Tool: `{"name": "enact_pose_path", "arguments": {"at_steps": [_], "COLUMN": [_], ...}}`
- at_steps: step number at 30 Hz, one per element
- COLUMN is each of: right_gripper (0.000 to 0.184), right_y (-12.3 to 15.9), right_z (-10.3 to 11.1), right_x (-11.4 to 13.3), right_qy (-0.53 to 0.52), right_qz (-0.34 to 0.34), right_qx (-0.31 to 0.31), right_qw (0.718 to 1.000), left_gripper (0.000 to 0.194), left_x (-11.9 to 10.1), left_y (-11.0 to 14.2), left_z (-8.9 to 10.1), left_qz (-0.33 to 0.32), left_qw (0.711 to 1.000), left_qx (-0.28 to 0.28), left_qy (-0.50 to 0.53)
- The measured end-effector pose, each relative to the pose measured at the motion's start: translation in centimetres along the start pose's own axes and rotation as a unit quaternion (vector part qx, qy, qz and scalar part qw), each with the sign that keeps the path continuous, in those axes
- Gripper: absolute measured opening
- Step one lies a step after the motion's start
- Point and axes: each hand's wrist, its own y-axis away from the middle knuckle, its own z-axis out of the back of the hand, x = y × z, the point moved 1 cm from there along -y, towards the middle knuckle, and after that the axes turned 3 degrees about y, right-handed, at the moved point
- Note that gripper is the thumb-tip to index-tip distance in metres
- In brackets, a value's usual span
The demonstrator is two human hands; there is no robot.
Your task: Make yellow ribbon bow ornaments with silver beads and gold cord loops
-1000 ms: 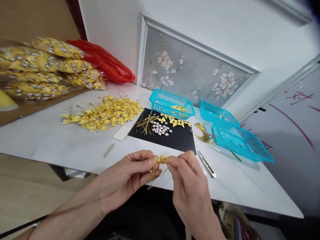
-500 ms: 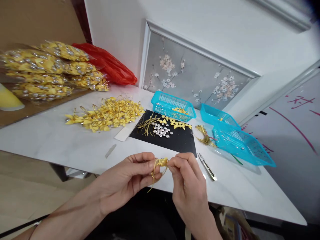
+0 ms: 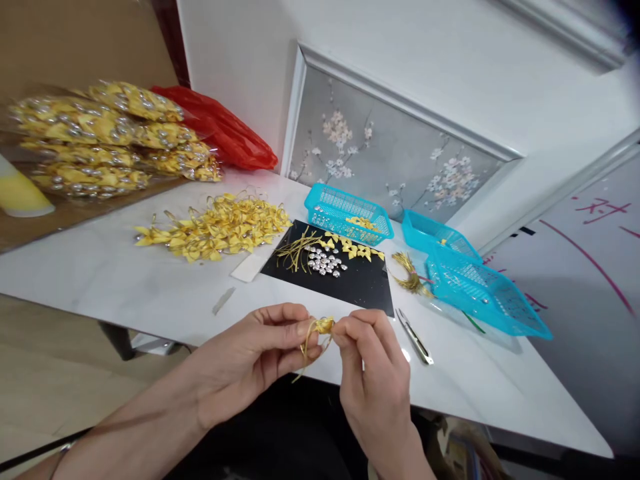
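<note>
Between my two hands, above the table's front edge, is a small yellow ornament (image 3: 324, 325) with gold cord hanging from it. My left hand (image 3: 273, 340) pinches it between thumb and fingers, and a loop and a loose end of cord dangle below. My right hand (image 3: 373, 363) is closed at the ornament's right side, its fingertips pressed on what looks like the cord; the exact spot is hidden. Just beyond, a black mat (image 3: 325, 290) carries gold cords (image 3: 296, 250), silver beads (image 3: 325, 263) and yellow petal pieces (image 3: 357, 250).
A heap of finished-looking yellow ornaments (image 3: 220, 227) lies at left, with bagged ones (image 3: 95, 143) and a red bag (image 3: 220, 127) behind. Blue baskets (image 3: 350, 213) stand along the wall. Right of the mat lie a bundle of cords (image 3: 407, 273) and thread snips (image 3: 415, 337).
My right hand has shifted very slightly down and left, still at the ornament. The view has moved a little; my left hand keeps its pinch.
</note>
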Motion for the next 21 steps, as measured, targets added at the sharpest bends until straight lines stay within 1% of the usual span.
{"name": "enact_pose_path", "arguments": {"at_steps": [4,11,17,21], "right_gripper": [0.019,0.022,0.018,0.018], "right_y": [0.17,-0.09,-0.13,-0.20], "right_z": [-0.28,-0.04,0.06,-0.12], "right_x": [0.17,0.46,0.48,0.73], "right_qy": [-0.007,0.022,-0.008,-0.034], "right_qz": [-0.009,0.037,-0.007,-0.026], "right_qx": [-0.007,-0.027,-0.016,-0.025], "right_qw": [1.000,0.999,1.000,0.999], "left_gripper": [0.021,0.021,0.022,0.022], "left_x": [0.04,0.30,0.34,0.41], "left_y": [0.00,-0.05,0.13,0.23], "left_z": [0.13,-0.02,-0.20,-0.29], "left_qz": [-0.006,-0.007,-0.004,-0.006], "left_qw": [1.000,1.000,0.999,0.999], "left_qx": [0.010,0.030,0.040,0.042], "left_qy": [-0.001,-0.004,-0.014,-0.027]}}
